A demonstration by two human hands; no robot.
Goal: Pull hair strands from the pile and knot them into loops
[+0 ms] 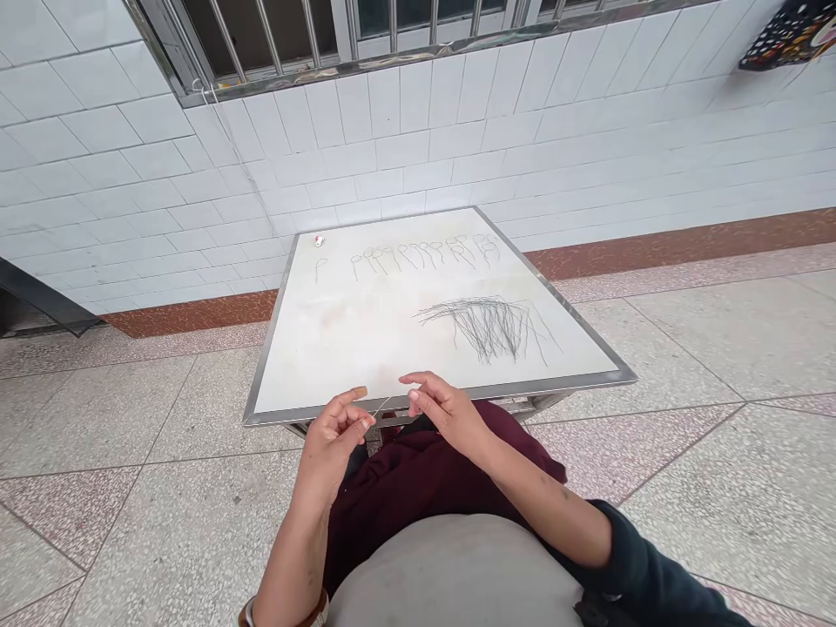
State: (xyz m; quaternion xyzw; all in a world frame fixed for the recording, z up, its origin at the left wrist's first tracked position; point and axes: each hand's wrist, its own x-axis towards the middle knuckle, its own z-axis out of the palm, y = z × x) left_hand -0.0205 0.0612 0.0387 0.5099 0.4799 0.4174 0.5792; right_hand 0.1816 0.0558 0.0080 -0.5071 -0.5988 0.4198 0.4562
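My left hand (336, 440) is closed in a pinch on a thin pale wire (382, 406), just over the table's front edge. The wire slants up to the right from my fingertips. Close to its free end is my right hand (448, 411), index finger stretched out and thumb apart from it; I see nothing held there. Beyond my hands, on the white table (366, 348), lies a loose pile of thin dark wires (493, 326). Farther back runs a row of thin wires with looped ends (418, 252). One looped wire (318, 268) lies apart on the left.
A small red and white object (319, 241) sits at the table's back left corner. The table has a grey metal rim (562, 380). Behind it rises a white tiled wall (405, 157) with a barred window (366, 35). A patterned cloth (787, 39) hangs at upper right.
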